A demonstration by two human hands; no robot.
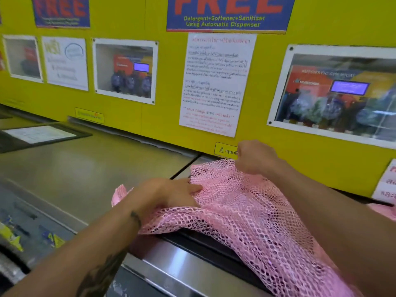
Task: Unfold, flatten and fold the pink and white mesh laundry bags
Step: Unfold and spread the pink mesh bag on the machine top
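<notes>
A flat grey metal machine top runs along the left, with a black-framed white sheet lying on it near the yellow wall; the left hand rests palm-down on the near-left part of the pink open-weave mesh laundry bag, fingers loosely extended and pressing the mesh, not closed on it; the bag is spread over the machine top and droops over its front edge; the right hand is closed into a fist, pinching the bag's far edge by the wall.
</notes>
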